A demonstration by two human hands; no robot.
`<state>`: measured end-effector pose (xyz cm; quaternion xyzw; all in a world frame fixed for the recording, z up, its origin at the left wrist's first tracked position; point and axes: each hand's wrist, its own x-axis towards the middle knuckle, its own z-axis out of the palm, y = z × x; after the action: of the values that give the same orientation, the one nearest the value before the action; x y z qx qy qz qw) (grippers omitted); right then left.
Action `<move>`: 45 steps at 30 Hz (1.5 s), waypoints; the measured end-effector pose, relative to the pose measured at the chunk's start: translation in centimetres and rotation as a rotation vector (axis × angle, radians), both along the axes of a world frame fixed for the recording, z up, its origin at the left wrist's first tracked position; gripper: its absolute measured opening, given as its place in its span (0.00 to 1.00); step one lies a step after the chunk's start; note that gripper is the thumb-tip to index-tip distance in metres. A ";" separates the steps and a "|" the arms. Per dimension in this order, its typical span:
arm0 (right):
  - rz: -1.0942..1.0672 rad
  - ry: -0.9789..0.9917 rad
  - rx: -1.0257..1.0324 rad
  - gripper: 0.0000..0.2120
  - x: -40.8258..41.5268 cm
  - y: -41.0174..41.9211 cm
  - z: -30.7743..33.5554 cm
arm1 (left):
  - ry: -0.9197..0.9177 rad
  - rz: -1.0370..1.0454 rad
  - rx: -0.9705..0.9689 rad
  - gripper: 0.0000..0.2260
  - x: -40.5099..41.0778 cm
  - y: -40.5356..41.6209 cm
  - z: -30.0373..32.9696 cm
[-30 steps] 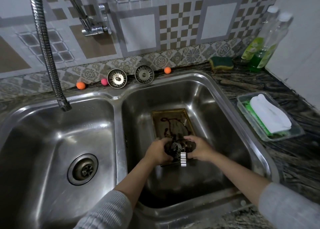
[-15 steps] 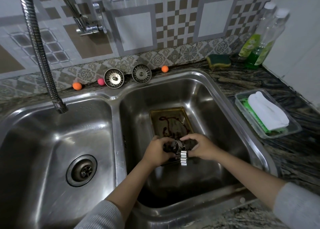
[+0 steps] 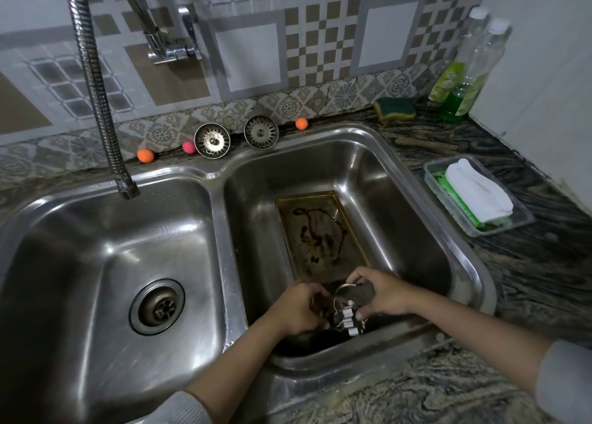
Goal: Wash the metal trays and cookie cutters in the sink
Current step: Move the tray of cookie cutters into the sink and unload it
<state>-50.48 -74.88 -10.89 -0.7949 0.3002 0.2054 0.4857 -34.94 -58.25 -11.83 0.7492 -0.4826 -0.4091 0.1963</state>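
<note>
The double steel sink [image 3: 211,180] takes up most of what's in front of me, and the stained metal tray [image 3: 315,228] lies flat in its right basin. Over the tray's near end, both hands have lifted slightly since a second ago. The left hand [image 3: 296,308] and right hand [image 3: 382,295] curl their fingers round a clump of cookie cutters [image 3: 344,308], gathering them off the tray. No water runs from the hose faucet [image 3: 96,87]; washing seems barely started.

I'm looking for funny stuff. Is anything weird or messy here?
Yes. The metal tray in the right basin has dark brown squiggly stains, and both sink strainers stand against the wall instead of sitting in the drains.
</note>
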 end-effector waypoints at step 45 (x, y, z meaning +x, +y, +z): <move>-0.543 -0.371 0.061 0.09 3.1 -6.1 2.4 | -0.095 0.964 -0.225 0.13 -0.6 -5.6 2.0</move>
<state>-47.40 -80.94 -8.46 -0.6948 0.4015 -0.0710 0.5925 -35.52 -63.88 -9.80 0.8790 -0.1308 -0.1826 0.4206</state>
